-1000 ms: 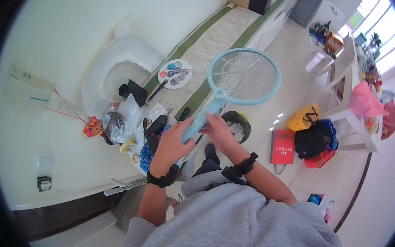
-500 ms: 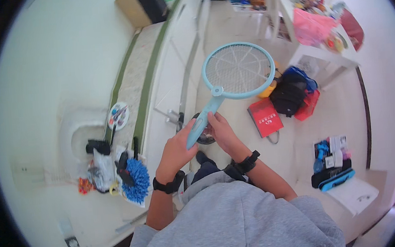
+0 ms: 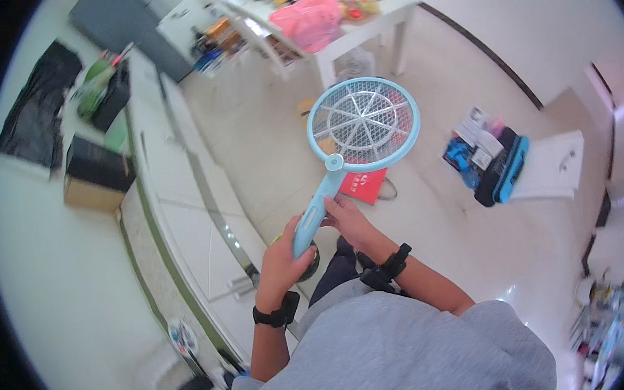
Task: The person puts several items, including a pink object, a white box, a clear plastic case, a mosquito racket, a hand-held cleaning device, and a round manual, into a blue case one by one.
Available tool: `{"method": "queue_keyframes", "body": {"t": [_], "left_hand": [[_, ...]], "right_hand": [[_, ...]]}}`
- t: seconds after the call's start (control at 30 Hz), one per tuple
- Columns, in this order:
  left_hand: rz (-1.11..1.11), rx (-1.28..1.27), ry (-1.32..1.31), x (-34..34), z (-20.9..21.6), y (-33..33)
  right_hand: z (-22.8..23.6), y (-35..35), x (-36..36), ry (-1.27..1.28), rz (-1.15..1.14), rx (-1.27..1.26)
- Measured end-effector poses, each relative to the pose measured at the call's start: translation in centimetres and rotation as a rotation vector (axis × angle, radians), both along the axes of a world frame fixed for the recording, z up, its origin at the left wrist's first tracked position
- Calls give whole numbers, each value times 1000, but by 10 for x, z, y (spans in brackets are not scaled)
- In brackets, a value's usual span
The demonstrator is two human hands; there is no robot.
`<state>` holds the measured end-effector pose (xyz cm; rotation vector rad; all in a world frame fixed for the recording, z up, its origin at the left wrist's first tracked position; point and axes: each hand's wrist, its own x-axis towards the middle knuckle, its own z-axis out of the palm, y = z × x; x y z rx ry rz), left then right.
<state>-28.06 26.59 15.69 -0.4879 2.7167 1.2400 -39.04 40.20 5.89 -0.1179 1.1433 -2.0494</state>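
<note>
A light blue electric fly swatter [image 3: 334,162] is held out in front of me, its round wire-mesh head pointing up and away. My left hand [image 3: 280,269] is closed round the lower end of its handle. Higher up, my right hand [image 3: 352,225] grips the handle from its right side, thumb against it, with the other fingers partly hidden. Both wrists wear black straps. Through and below the mesh, part of a red paper bag [image 3: 367,188] shows on the floor.
A white table [image 3: 386,15] bearing a pink plastic bag [image 3: 313,17] stands ahead. White cabinets [image 3: 202,237] run along my left, with a black box [image 3: 97,166] on top. At right on the floor lie a black and blue pouch [image 3: 508,168] and a white sheet [image 3: 555,168].
My view has turned to the right, so the table and floor items shift leftward. The swatter stays in both hands, its mesh now facing me more fully.
</note>
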Motion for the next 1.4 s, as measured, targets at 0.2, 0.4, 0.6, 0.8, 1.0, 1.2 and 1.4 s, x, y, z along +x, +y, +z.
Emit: {"method": "queue_keyframes", "body": {"t": [0.2,0.4,0.6,0.8,1.0,1.2,1.4], "left_hand": [[-288,17,-13,-73,-20,-6],[-547,46,98,-127,-36,20],[-789,213,190,-185,-67,86],[-859,334,91,-233,-91,188],[-739,492,53,-259,-97,307],[-621,525,-102,-288,-103,378],[-639,482,-225,-327,-127,423]], "right_hand": [[2,29,-41,-29,-248,69],[14,79,-57,-55,-366,115],[2,155,-81,-65,-534,-51],[5,248,-123,-76,-621,-106],[-28,344,-169,-126,-682,-302],[-30,411,-201,-154,-670,-352],[-50,461,-226,-168,-682,-358]]}}
